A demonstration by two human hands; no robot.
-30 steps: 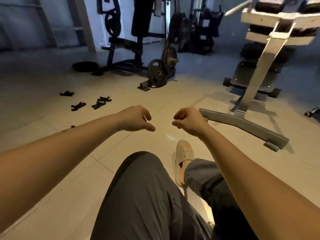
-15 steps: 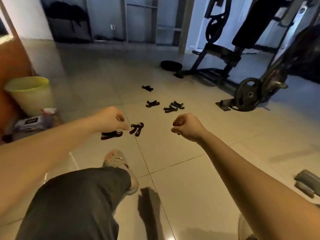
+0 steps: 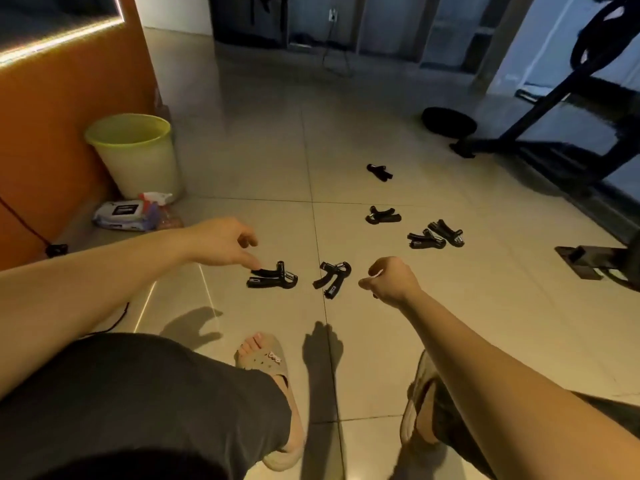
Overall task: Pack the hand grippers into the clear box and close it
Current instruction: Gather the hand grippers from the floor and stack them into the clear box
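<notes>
Six black hand grippers [image 3: 426, 240] lie scattered on the tiled floor [image 3: 263, 161] in front of the person. The left gripper [image 3: 273, 277] and the centre gripper [image 3: 331, 278] are nearest, side by side but apart. A third gripper [image 3: 382, 215] lies farther out, a touching pair [image 3: 446, 232] sits to its right, and the far gripper [image 3: 380, 172] lies alone beyond them. The left hand [image 3: 225, 244] reaches down with loose, empty fingers. Its forefinger ends at a handle of the left gripper, though whether it touches is hard to tell. The right hand [image 3: 389, 278] is balled in a fist just right of the centre gripper, clear of it and holding nothing. At the left a pale green bin [image 3: 135, 157] stands against an orange wall [image 3: 69, 116], with a wipes pack [image 3: 121, 214] at its foot. A dark plate [image 3: 448, 121] lies on the floor far right.
</notes>
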